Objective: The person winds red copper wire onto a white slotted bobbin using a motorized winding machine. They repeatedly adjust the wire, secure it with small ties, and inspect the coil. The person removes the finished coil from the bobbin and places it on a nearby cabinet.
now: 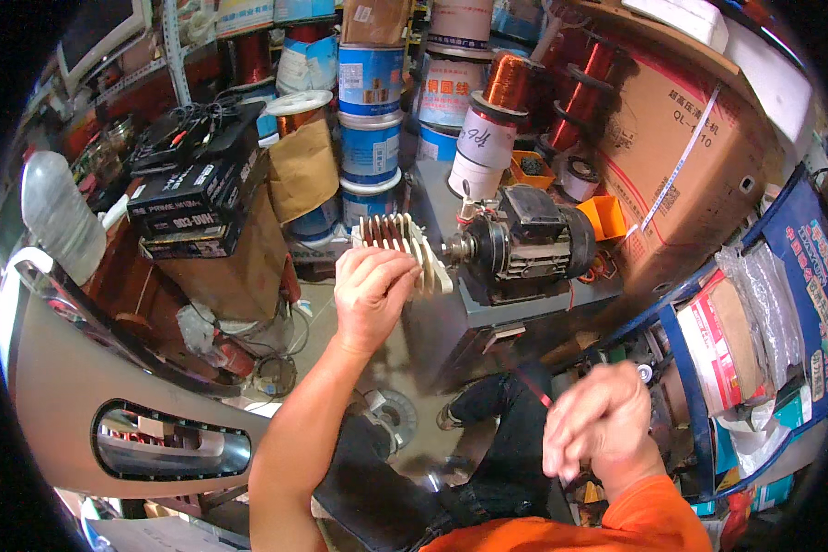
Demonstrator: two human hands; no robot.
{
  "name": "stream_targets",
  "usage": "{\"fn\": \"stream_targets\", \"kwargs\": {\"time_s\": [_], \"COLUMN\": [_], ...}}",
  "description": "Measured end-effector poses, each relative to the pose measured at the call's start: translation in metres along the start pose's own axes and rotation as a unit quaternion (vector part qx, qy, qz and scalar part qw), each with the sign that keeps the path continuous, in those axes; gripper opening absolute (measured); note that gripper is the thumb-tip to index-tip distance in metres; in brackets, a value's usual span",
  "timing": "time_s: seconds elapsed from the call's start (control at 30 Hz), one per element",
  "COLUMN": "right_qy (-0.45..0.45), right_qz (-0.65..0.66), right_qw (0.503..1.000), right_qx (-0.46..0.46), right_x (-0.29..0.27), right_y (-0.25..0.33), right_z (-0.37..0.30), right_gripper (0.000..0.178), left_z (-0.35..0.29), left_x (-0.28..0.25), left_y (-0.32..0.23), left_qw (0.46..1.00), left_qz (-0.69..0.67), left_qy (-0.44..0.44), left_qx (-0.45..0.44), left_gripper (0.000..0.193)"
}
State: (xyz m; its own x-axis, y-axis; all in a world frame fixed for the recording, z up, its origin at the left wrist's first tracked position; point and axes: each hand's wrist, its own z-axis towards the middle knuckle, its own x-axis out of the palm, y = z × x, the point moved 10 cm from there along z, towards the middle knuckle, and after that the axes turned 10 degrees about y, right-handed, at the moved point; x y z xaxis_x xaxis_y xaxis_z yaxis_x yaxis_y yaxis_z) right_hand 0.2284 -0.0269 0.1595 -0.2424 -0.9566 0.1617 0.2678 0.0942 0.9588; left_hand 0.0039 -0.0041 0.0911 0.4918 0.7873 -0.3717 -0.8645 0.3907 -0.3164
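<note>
My left hand [373, 290] is closed at the near edge of a coil winding former [418, 241], a stack of pale, spaced plates. Dark reddish winding shows between some plates. The former sits on the shaft of an electric motor [541, 241] with a dark ribbed body, mounted on a grey metal cabinet [432, 322]. My right hand [603, 419] hovers above my lap at the lower right, slightly blurred, its fingers curled. Close to its fingertips runs a thin dark-red strip [535, 386]; whether the hand grips it cannot be made out.
Copper wire spools [370, 152] stand stacked behind the cabinet. A large cardboard box [676, 156] rises at the right, beside an orange bin [603, 218]. Black boxes [198, 202] are piled on the left. A blue bag [805, 276] with packages hangs at the right edge.
</note>
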Motion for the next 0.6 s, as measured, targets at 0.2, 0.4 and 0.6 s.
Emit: {"fn": "stream_targets", "kwargs": {"time_s": [0.2, 0.4, 0.6], "right_qy": [-0.159, -0.097, 0.283], "right_qz": [-0.147, -0.897, -0.316], "right_qw": [0.926, 0.419, 0.848], "right_qx": [-0.31, -0.106, 0.319], "right_x": [-0.048, -0.098, -0.055], "right_y": [0.076, 0.07, -0.083], "right_z": [0.085, 0.109, 0.04], "right_gripper": [0.016, 0.015, 0.024], "left_z": [0.001, -0.003, -0.005], "left_x": [0.003, -0.001, -0.003], "left_y": [0.002, 0.003, 0.007], "left_qw": [1.0, 1.0, 1.0], "left_qz": [-0.025, -0.017, -0.007], "left_qy": [-0.005, 0.008, 0.005], "left_qx": [-0.017, -0.024, -0.029], "left_gripper": [0.018, 0.018, 0.019]}}
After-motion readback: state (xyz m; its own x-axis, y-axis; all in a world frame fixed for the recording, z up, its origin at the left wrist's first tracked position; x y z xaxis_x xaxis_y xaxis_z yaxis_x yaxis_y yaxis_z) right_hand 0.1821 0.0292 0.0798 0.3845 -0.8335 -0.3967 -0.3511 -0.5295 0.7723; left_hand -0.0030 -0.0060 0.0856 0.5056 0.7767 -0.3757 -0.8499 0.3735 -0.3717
